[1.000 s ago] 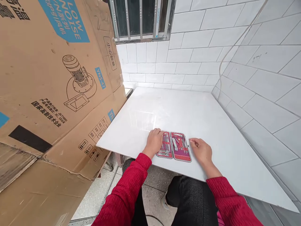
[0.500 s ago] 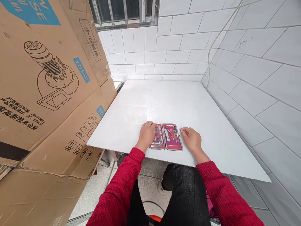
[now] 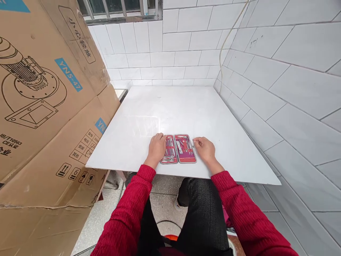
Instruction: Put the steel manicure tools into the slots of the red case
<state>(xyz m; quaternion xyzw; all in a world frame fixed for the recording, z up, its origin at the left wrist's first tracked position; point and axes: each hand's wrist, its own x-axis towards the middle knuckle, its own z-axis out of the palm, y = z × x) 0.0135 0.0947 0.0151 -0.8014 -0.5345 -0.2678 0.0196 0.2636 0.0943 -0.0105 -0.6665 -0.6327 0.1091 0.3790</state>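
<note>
A manicure set case (image 3: 187, 160) lies unfolded on the white tabletop (image 3: 176, 110), near its front edge. Both halves are red inside and hold several shiny metal tools, with nail clippers (image 3: 180, 147) and a red-handled tool (image 3: 185, 143) in the right half. My left hand (image 3: 157, 147) rests along the case's left edge, fingers stretched forward and lying over part of it; its thumb is hidden. Just beyond the right edge, by the small clasp, is my right hand (image 3: 205, 148), its fingers curled and pinched together. Whether anything sits between those fingertips cannot be seen.
A big cardboard box (image 3: 87, 89) stands along the left side of the table. White tiled walls (image 3: 176, 60) close off the back and right, with a barred window (image 3: 119, 9) at the upper left. A pale cable (image 3: 221, 53) hangs in the corner.
The whole view has shifted, so the table and case appear further left and slightly higher. My hands keep nearly the same places beside the case.
</note>
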